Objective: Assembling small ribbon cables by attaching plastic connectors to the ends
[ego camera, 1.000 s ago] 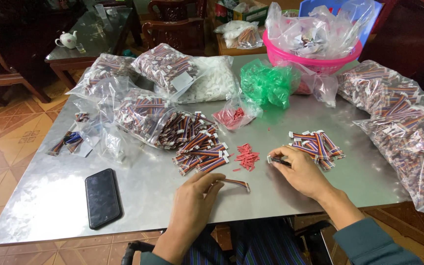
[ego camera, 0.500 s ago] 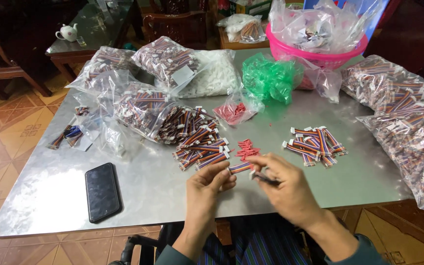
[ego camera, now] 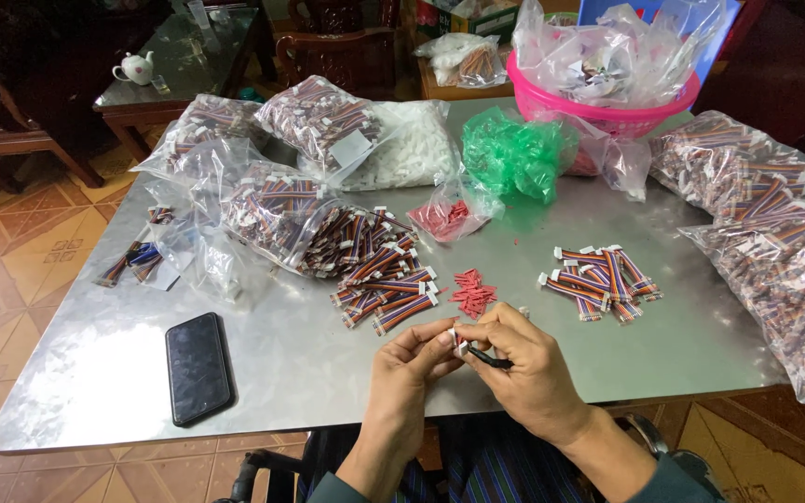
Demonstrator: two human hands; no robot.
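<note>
**Pinching a small connector between both hands at the table's near edge**

Meeting over the near edge of the metal table [ego camera: 328, 373], the person's two hands work close together. The left hand [ego camera: 407, 368] has its thumb and forefinger closed on a small white connector [ego camera: 454, 335], which sits between the fingertips of both hands, just above the tabletop. The right hand [ego camera: 524, 363] is curled shut around a thin dark tool [ego camera: 486, 356], whose tip points toward the connector; the fingers of the two hands touch or nearly touch there.

Just beyond the hands lies a small heap of red plastic pieces [ego camera: 472, 291]. To its left is a loose pile of striped ribbon cables [ego camera: 388, 298], spilling from an open clear bag [ego camera: 291, 219]. To its right, a smaller bundle of striped cables [ego camera: 598, 279] lies apart on the bare metal. A black phone [ego camera: 197, 366] rests face up near the left front corner.

Farther back are a crumpled green bag [ego camera: 514, 154], a little bag of red parts [ego camera: 449, 216], a bag of white pieces [ego camera: 412, 149], and a pink basin [ego camera: 607, 107] stuffed with clear bags. Large bags of cables [ego camera: 775, 242] fill the right side.
</note>
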